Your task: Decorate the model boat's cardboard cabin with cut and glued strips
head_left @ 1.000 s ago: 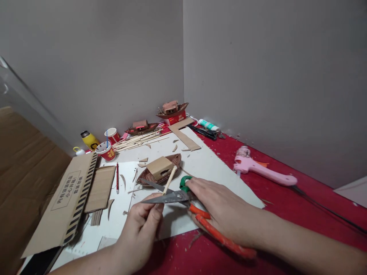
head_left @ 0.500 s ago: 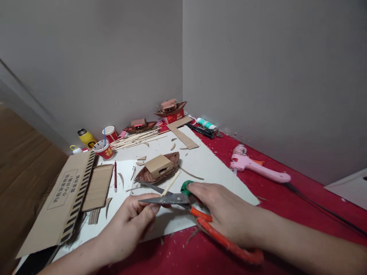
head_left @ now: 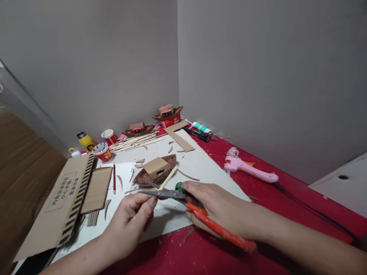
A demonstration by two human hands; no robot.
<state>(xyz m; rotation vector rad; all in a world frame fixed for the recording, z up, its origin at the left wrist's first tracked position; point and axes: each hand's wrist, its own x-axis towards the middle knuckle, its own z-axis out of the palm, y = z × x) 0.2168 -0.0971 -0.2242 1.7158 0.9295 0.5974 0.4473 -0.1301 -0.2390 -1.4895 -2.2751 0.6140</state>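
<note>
My left hand (head_left: 130, 221) pinches a thin pale wooden stick (head_left: 169, 177) between thumb and fingers; its far end points up and away. Scissors with orange handles (head_left: 222, 228) are gripped in my right hand (head_left: 218, 204), the blades pointing left. The stick passes between the blades, right by my left fingertips. Something green (head_left: 180, 187) shows at my right fingertips; I cannot tell what it is. Just beyond the blades a small brown model boat (head_left: 140, 177) with a cardboard cabin roof (head_left: 155, 167) rests on the white board (head_left: 206, 175).
A pink hot glue gun (head_left: 250, 169) with a cord lies at right on the red table. Printed cardboard (head_left: 64, 191) and a red pencil (head_left: 114, 179) are at left. Behind are paper cups (head_left: 102, 152), a yellow bottle (head_left: 86, 142), loose sticks (head_left: 134, 140) and two finished-looking boats (head_left: 168, 112).
The scissors' blades and handles have come closer together around the stick. My right hand has shifted slightly left. The view has turned a little to the right.
</note>
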